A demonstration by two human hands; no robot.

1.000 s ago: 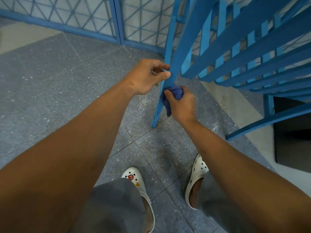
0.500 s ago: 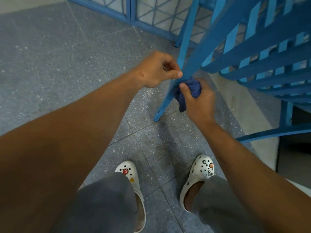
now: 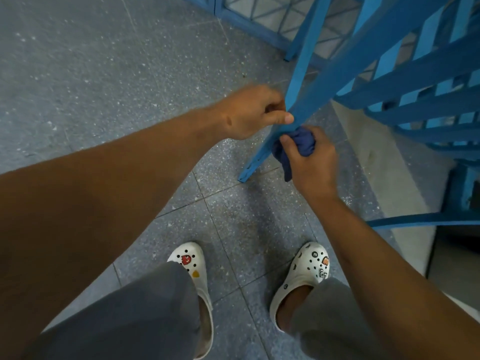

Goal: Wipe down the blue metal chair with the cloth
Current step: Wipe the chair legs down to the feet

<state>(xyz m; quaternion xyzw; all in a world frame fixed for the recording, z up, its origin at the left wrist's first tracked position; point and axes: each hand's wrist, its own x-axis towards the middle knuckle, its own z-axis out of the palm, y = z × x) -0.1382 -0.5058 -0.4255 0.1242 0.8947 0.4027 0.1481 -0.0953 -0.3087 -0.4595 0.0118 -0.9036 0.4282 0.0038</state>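
Cloth [image 3: 298,145], bunched in the right hand [image 3: 314,162], has slid lower along the tilted blue chair's leg [image 3: 262,157], nearing its foot; left hand [image 3: 249,113] still pinches the leg above; this leg seems almost wiped.

The blue metal chair [image 3: 405,81] stood on the grey speckled tile floor [image 3: 104,74], right of and ahead of the person. The left hand [image 3: 253,113] sat left of its leg, the right hand [image 3: 311,162] just right with the dark blue cloth [image 3: 298,145] against it. Two white clogs [image 3: 301,271] stood nearer, below.
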